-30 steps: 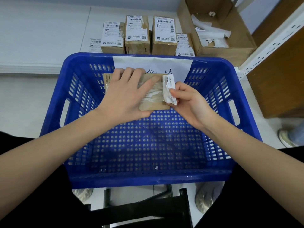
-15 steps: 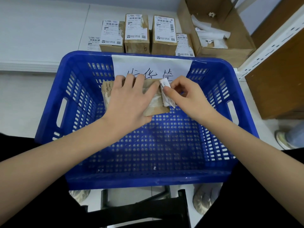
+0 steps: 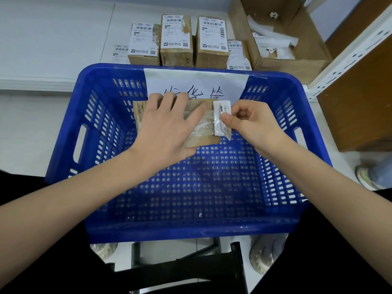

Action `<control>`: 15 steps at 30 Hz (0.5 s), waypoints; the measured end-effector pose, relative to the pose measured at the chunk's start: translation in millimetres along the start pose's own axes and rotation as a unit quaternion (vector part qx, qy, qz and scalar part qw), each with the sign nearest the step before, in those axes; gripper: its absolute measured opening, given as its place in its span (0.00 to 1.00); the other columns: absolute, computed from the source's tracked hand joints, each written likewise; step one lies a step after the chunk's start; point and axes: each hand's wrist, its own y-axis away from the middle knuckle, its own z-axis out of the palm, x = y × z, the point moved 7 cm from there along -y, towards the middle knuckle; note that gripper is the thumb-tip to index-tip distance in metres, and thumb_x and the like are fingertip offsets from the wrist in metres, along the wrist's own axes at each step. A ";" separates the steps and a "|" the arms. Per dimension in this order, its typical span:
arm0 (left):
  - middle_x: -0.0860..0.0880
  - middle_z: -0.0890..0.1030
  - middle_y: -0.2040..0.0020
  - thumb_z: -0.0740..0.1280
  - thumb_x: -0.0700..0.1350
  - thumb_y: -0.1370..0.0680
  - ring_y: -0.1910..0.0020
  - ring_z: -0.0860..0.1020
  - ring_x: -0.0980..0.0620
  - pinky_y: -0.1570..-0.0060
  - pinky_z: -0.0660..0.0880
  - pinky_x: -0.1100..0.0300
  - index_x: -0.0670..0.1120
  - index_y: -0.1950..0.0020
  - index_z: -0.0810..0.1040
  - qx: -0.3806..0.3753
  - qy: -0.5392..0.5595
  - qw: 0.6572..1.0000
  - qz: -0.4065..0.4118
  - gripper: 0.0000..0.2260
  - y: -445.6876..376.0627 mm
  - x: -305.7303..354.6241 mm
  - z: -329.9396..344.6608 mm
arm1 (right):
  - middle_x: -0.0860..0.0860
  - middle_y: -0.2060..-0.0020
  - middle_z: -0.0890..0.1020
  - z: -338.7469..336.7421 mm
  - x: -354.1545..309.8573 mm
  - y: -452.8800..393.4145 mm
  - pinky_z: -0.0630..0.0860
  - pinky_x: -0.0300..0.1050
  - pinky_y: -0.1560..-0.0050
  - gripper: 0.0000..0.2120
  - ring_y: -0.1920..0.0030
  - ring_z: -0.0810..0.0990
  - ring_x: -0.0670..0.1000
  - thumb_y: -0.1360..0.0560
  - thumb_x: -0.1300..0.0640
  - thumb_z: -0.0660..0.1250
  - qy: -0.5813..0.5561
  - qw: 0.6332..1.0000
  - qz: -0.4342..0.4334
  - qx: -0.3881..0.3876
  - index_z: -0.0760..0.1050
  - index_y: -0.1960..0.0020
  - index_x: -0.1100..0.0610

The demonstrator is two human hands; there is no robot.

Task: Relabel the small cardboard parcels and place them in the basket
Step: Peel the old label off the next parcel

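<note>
A small brown cardboard parcel (image 3: 203,132) is held over the far half of the blue plastic basket (image 3: 70,132). My left hand (image 3: 167,126) lies across its top, fingers curled over the far edge, thumb pressing on the top face. My right hand (image 3: 252,122) pinches a white label (image 3: 220,115) that is peeled up and folded back at the parcel's right edge. Torn label residue shows on the parcel's top. The parcel's left part is hidden under my left hand.
Several labelled cardboard parcels (image 3: 177,40) stand on the white table beyond the basket. An open carton (image 3: 282,39) with white paper scraps sits at the back right. A paper sign (image 3: 197,83) is taped on the basket's far wall. A metal rack post (image 3: 347,58) stands at right.
My right hand has shifted its pinch on the label and drawn it slightly rightward off the parcel's edge. My left hand keeps holding the parcel in place.
</note>
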 end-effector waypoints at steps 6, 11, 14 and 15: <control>0.40 0.77 0.46 0.59 0.63 0.33 0.51 0.76 0.39 0.51 0.61 0.47 0.46 0.35 0.73 0.019 0.045 0.999 -0.002 0.32 0.2 -4.4 -0.1 | 0.63 0.61 0.79 -3.5 3.9 0.3 0.76 0.51 0.53 0.11 0.60 0.77 0.56 0.24 0.65 0.67 -0.054 0.998 0.036 -0.006 0.73 0.65 0.60; 0.40 0.77 0.46 0.61 0.63 0.33 0.51 0.76 0.39 0.51 0.63 0.47 0.47 0.34 0.72 0.040 0.077 0.996 -0.017 0.32 0.2 -9.7 -1.0 | 0.60 0.62 0.80 -4.9 1.0 0.0 0.80 0.40 0.57 0.08 0.62 0.81 0.49 0.23 0.67 0.65 -0.098 0.993 0.047 -0.041 0.74 0.61 0.63; 0.40 0.77 0.45 0.61 0.63 0.33 0.50 0.76 0.39 0.51 0.64 0.47 0.47 0.34 0.73 0.042 0.086 0.995 -0.016 0.32 0.4 -10.8 -0.8 | 0.61 0.58 0.81 -6.4 1.5 -1.1 0.80 0.41 0.55 0.05 0.60 0.81 0.49 0.23 0.67 0.63 -0.112 0.991 0.051 -0.060 0.75 0.55 0.69; 0.40 0.77 0.45 0.61 0.64 0.33 0.50 0.76 0.39 0.50 0.65 0.47 0.47 0.34 0.73 0.040 0.094 0.995 -0.016 0.33 -0.1 -12.1 -0.3 | 0.62 0.56 0.81 -7.2 2.2 -1.5 0.80 0.42 0.53 0.06 0.58 0.81 0.51 0.22 0.67 0.63 -0.119 0.989 0.052 -0.066 0.74 0.51 0.72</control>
